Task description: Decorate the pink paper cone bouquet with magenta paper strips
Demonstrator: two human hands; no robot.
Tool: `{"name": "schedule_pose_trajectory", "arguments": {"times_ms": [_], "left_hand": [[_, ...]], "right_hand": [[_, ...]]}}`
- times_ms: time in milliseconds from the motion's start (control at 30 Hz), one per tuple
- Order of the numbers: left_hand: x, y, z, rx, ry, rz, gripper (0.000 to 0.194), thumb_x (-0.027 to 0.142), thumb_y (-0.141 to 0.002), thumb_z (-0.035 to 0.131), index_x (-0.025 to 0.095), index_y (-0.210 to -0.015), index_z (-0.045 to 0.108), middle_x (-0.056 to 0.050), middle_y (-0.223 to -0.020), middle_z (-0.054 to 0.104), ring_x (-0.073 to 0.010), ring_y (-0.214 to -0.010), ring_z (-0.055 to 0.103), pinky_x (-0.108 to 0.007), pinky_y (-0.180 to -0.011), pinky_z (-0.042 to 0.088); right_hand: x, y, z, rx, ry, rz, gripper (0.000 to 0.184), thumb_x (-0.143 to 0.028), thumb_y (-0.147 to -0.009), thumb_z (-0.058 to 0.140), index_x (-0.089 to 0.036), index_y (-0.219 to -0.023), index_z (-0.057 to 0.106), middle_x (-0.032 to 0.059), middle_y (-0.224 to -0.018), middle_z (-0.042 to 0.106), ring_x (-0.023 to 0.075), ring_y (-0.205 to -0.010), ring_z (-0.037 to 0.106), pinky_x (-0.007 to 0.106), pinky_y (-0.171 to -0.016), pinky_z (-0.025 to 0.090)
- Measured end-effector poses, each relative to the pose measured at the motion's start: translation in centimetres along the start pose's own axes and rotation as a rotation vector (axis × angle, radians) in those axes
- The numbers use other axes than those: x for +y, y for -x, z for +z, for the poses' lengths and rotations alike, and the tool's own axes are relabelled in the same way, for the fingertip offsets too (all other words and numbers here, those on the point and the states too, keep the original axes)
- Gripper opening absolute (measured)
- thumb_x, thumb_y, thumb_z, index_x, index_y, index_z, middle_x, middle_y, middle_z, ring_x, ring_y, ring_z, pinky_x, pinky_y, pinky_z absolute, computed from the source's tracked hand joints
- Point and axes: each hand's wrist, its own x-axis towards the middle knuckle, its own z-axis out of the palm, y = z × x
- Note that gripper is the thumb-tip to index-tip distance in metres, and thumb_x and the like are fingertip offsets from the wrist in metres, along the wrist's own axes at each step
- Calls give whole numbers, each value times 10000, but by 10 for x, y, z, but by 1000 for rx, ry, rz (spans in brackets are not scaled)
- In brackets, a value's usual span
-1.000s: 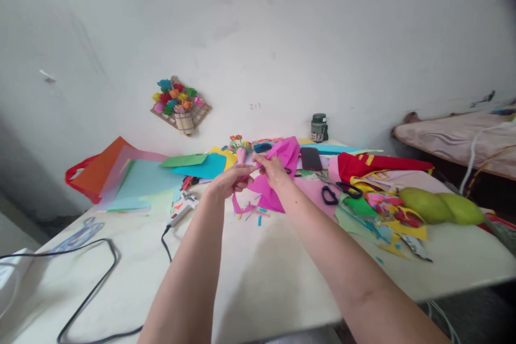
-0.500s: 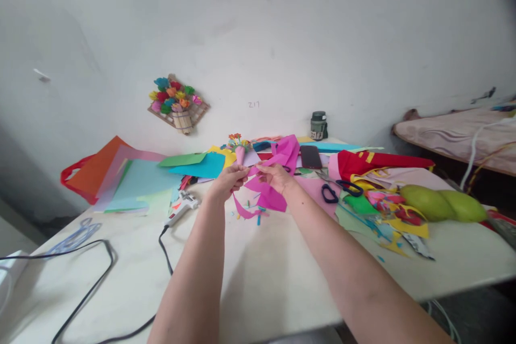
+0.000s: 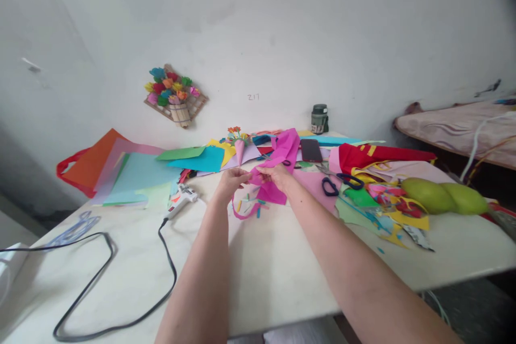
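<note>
Both hands meet over the middle of the table, pinching thin magenta crepe-like paper. My left hand (image 3: 233, 183) is closed on the end of a narrow strip (image 3: 244, 217) of it, which curls down to the tabletop. Fingers of my right hand (image 3: 276, 176) are closed on the same magenta paper (image 3: 272, 193), close to the left fingertips. A larger crumpled magenta sheet (image 3: 287, 148) lies just behind the right hand. Small coloured paper bits (image 3: 258, 209) are scattered below the hands. Exactly where the strip joins the sheet is hidden by the fingers.
Left of my arms lies a white glue gun (image 3: 181, 204) with a black cord (image 3: 110, 258). Coloured sheets (image 3: 149, 177) spread at the back left. To the right are scissors (image 3: 332, 185), a phone (image 3: 311, 150), paper scraps and green fruit (image 3: 427, 195). A small paper bouquet (image 3: 239, 149) stands behind.
My hands have drawn slightly closer together, still pinching the magenta paper. The hanging strip now curls in a rounder loop. The view has shifted a little.
</note>
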Motion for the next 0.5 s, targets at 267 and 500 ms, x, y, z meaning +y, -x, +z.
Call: {"name": "schedule_pose_trajectory", "arguments": {"times_ms": [267, 500], "left_hand": [[-7, 5, -4, -14, 92, 23, 353, 406, -571, 755, 119, -727, 620, -37, -597, 649, -96, -473, 546, -214, -474, 380], [-6, 7, -6, -52, 164, -17, 415, 370, -533, 788, 121, -824, 628, -49, -679, 675, -144, -570, 637, -220, -530, 441]], "right_hand": [[3, 1, -7, -85, -4, 72, 33, -91, -684, 686, -108, -685, 658, 29, -540, 662, 110, -461, 602, 189, -429, 480], [9, -3, -18, -154, -27, 125, 36, -71, -728, 650, -105, -717, 650, 58, -595, 689, 121, -499, 633, 181, -431, 499]]}}
